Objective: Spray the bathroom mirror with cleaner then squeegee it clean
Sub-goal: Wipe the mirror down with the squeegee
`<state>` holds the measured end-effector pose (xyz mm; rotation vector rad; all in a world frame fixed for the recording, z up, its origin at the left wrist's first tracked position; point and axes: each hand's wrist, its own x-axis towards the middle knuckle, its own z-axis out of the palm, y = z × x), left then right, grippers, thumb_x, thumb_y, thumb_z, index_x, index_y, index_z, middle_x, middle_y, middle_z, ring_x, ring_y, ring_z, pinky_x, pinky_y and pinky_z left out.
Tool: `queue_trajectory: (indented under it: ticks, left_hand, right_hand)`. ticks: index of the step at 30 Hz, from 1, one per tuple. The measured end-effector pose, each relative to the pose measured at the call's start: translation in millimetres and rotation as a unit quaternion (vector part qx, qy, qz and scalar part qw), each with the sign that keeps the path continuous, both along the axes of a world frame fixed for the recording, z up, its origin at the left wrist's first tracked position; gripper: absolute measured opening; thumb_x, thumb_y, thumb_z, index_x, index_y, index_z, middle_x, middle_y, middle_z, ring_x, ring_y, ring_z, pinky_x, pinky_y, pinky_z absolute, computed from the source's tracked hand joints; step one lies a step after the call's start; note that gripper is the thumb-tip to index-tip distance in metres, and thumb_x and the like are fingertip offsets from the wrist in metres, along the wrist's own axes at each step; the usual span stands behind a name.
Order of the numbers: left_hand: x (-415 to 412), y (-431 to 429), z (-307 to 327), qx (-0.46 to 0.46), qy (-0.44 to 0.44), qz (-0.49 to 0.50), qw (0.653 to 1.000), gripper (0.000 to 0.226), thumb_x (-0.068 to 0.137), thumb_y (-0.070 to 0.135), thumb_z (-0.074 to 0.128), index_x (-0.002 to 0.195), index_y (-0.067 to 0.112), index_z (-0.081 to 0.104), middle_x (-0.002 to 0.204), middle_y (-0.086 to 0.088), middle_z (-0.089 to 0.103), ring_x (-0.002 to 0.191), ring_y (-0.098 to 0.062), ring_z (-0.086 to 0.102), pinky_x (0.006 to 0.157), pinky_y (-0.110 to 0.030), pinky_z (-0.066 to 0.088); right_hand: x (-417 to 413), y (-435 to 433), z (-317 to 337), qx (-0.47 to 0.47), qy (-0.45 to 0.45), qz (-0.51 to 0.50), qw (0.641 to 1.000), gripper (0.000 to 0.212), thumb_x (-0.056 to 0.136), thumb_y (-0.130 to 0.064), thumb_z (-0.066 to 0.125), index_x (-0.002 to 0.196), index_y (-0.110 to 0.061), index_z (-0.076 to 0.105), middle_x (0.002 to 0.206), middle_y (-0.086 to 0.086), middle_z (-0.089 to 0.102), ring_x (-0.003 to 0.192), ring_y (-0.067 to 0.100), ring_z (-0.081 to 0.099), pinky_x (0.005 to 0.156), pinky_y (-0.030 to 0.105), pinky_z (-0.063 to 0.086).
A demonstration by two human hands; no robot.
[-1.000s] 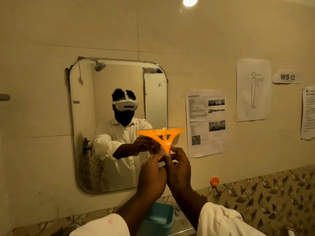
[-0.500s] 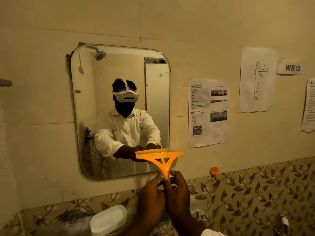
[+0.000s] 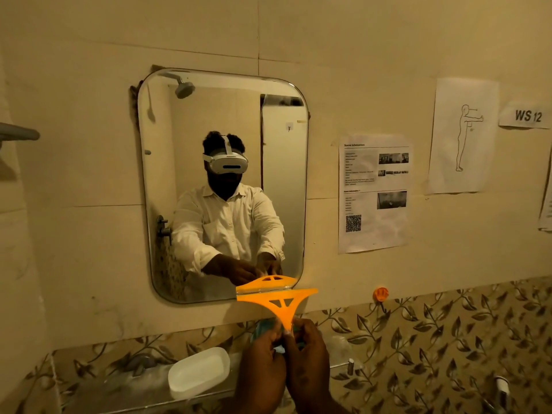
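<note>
An orange squeegee (image 3: 279, 301) is held blade-up at the mirror's bottom right corner, its blade lying at the lower edge of the glass, where its reflection shows just above. My left hand (image 3: 261, 366) and my right hand (image 3: 307, 360) both pinch its short handle from below, side by side. The rounded rectangular mirror (image 3: 191, 204) hangs on the cream tiled wall and reflects a person in a white shirt wearing a headset. No spray bottle is in view.
A glass shelf (image 3: 98, 383) under the mirror carries a white soap box (image 3: 198, 373). An orange hook (image 3: 380, 293) sticks to the wall at right. Paper sheets (image 3: 373, 192) hang right of the mirror. A grey rail (image 3: 18, 134) juts at left.
Both hands have drawn the squeegee down the mirror's right side, from mid-height to the bottom edge. The view has tilted down, bringing the shelf and soap box into sight.
</note>
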<state>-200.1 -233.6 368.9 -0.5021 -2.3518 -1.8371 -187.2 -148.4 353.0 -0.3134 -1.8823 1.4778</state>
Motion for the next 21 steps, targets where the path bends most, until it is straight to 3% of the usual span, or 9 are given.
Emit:
queue_trajectory:
  ticks: [2,5,11,14,16,18,21]
  left_hand:
    - [3.1,-3.2,0.7,-0.006,-0.008,0.005,1.0,0.047,0.099,0.004,0.059,0.137,0.031,0.059,0.096,0.031,0.067,0.089,0.018,0.063,0.068,0.001,0.045]
    - [3.3,-7.3,1.3,-0.003,-0.025,0.017,1.0,0.047,0.1,0.008,0.06,0.143,0.026,0.054,0.104,0.024,0.068,0.097,0.01,0.062,0.073,-0.001,0.046]
    - [4.0,-21.0,6.8,0.017,-0.053,0.025,0.998,0.049,0.099,0.007,0.062,0.145,0.023,0.053,0.106,0.019,0.068,0.111,-0.006,0.064,0.103,-0.036,0.053]
    - [4.3,-26.2,9.3,0.021,-0.043,0.038,0.998,0.049,0.1,0.008,0.061,0.145,0.025,0.053,0.109,0.021,0.067,0.111,-0.003,0.062,0.1,-0.026,0.053]
    - [5.4,-30.9,13.1,0.031,-0.04,0.045,0.998,0.048,0.1,0.008,0.061,0.144,0.027,0.054,0.106,0.025,0.065,0.101,0.009,0.059,0.082,-0.005,0.049]
    - [7.2,-36.0,18.2,0.033,-0.04,0.047,0.998,0.052,0.099,0.003,0.059,0.145,0.026,0.052,0.115,0.02,0.067,0.102,0.009,0.058,0.072,0.003,0.044]
    - [10.3,-42.8,24.8,0.019,-0.02,0.044,0.999,0.06,0.097,-0.005,0.056,0.149,0.023,0.046,0.138,0.004,0.062,0.128,-0.01,0.055,0.097,-0.011,0.046]
  right_hand:
    - [0.1,-1.8,-1.5,-0.002,-0.009,0.004,1.0,0.018,0.099,-0.021,0.07,0.097,-0.038,0.068,0.085,-0.012,0.069,0.084,0.003,0.068,0.075,0.027,0.051]
    - [-0.2,-5.2,0.1,0.001,-0.04,0.028,0.999,0.015,0.1,-0.021,0.069,0.114,-0.026,0.072,0.094,-0.006,0.074,0.092,0.013,0.07,0.087,0.039,0.057]
    - [-1.0,-17.1,4.6,0.018,-0.038,0.036,0.998,0.017,0.099,-0.022,0.069,0.116,-0.026,0.073,0.091,-0.007,0.075,0.088,0.01,0.07,0.085,0.038,0.057]
    - [-0.4,-23.6,8.7,0.027,-0.027,0.034,0.999,0.017,0.1,-0.025,0.068,0.116,-0.03,0.072,0.092,-0.009,0.075,0.087,0.006,0.069,0.081,0.034,0.055]
    - [-0.4,-27.9,13.2,0.035,-0.017,0.037,0.999,0.016,0.101,-0.028,0.066,0.115,-0.034,0.07,0.09,-0.01,0.075,0.085,0.004,0.07,0.078,0.03,0.054]
    - [-1.1,-31.1,17.2,0.041,-0.008,0.042,0.998,0.016,0.101,-0.03,0.066,0.115,-0.036,0.069,0.089,-0.009,0.076,0.083,0.004,0.071,0.078,0.03,0.055]
    - [-2.1,-34.6,23.3,0.048,-0.001,0.046,0.998,0.015,0.101,-0.033,0.066,0.115,-0.039,0.068,0.086,-0.009,0.076,0.079,0.004,0.072,0.076,0.033,0.059]
